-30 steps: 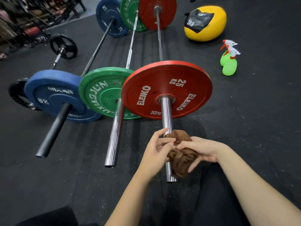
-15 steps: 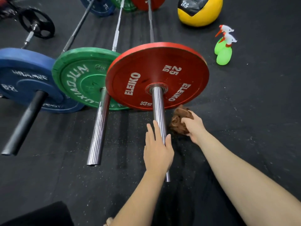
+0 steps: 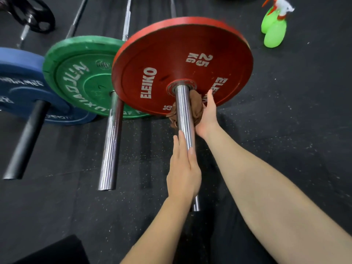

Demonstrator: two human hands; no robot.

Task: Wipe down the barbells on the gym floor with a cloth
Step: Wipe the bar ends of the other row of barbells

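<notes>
The nearest barbell has a red 25 kg Eleiko plate (image 3: 171, 60) and a chrome sleeve (image 3: 183, 111) pointing toward me. My right hand (image 3: 207, 115) holds a brown cloth (image 3: 197, 106) against the right and underside of that sleeve, right beside the plate. A fold of cloth also shows to the left of the sleeve, and my fingers are hidden beneath it. My left hand (image 3: 183, 168) rests flat on the sleeve's near part with its fingers straight along it.
To the left lie a barbell with a green plate (image 3: 76, 77) and chrome sleeve (image 3: 111, 141), and one with a blue plate (image 3: 19, 80) and black sleeve (image 3: 24, 141). A small black plate (image 3: 34, 18) sits far left. Two green spray bottles (image 3: 275, 29) stand at the upper right.
My right hand carried the cloth from the sleeve's end up to the plate and tucked it under the sleeve. My left hand let go of the cloth and lies flat on the sleeve.
</notes>
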